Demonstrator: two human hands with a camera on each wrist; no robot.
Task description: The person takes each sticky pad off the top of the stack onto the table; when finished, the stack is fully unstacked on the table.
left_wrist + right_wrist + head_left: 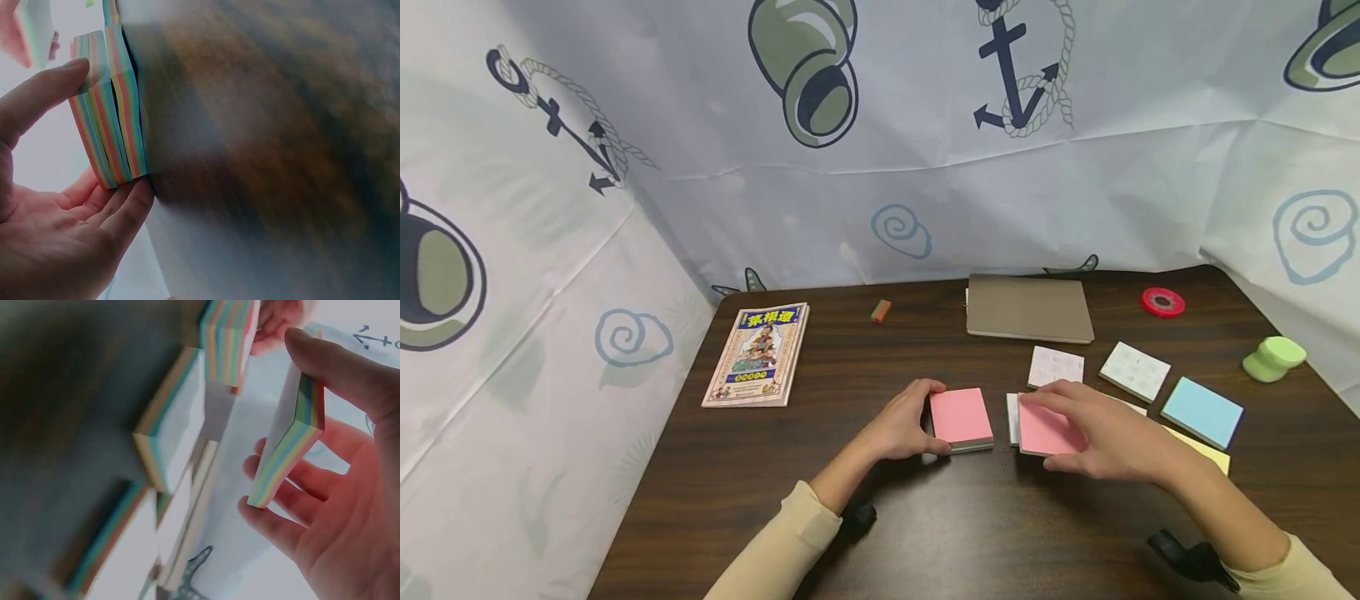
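My left hand [936, 419] grips a thick pink-topped sticky-note pad [962, 415] that lies on the dark table [820, 500], thumb at its far edge and fingers at its near edge. In the left wrist view the pad [106, 119] shows rainbow-striped edges between thumb [62, 75] and fingers [128, 203]. My right hand [1042, 430] holds a thinner pink pad [1043, 432]. In the right wrist view that pad [289, 440] sits between the thumb [331, 359] and curled fingers [265, 519], apart from the other pads. A white-edged pad [1012, 417] lies partly under it.
Two white pads [1056, 366] [1135, 371], a blue pad [1201, 411] and a yellow pad [1208, 450] lie to the right. Farther back are a grey notebook [1028, 308], a red tape roll [1162, 302], a green object [1273, 358], a small eraser [881, 310] and a book [757, 354]. Curtains enclose the table.
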